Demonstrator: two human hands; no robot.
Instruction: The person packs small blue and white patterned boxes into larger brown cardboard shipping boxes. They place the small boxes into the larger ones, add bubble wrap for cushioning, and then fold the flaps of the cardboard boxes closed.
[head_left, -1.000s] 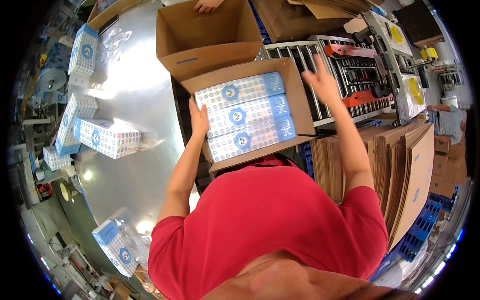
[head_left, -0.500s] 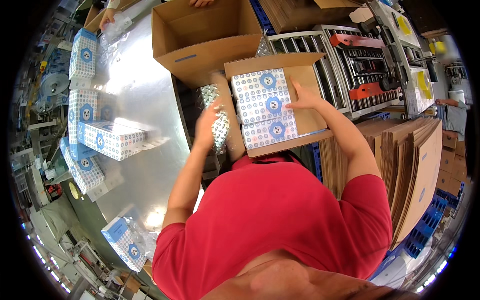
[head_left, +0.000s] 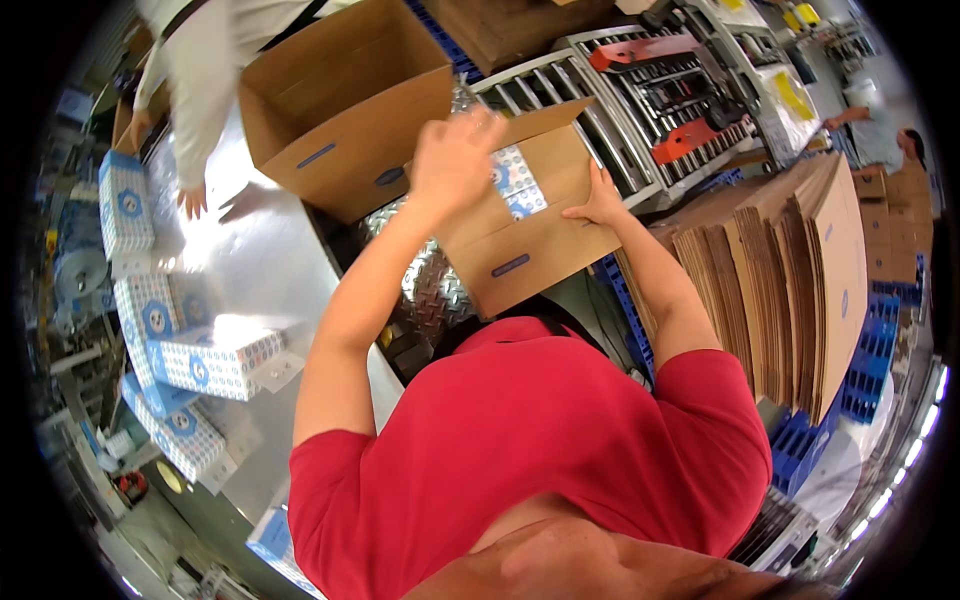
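Observation:
In front of me a brown carton (head_left: 545, 250) stands with its left and near flaps folded inward. White-and-blue patterned packs (head_left: 522, 203) show through the gap between the flaps. My left hand (head_left: 455, 160) is over the carton's far left part, its fingers smeared by motion; whether it touches cardboard I cannot tell. My right hand (head_left: 600, 197) rests on the carton's right side, thumb stretched out and apart from the fingers.
A larger carton (head_left: 345, 110) stands open beyond, at far left. On the metal table (head_left: 270, 270) lie patterned packs (head_left: 215, 360). Another person's hand (head_left: 192, 200) reaches over it. A roller conveyor (head_left: 560, 85) runs at far right; flattened cartons (head_left: 790, 290) stand at right.
The carton's flaps have come down over the packs. My left hand has moved from the carton's left side up and over it. The other person's arm has come further over the table.

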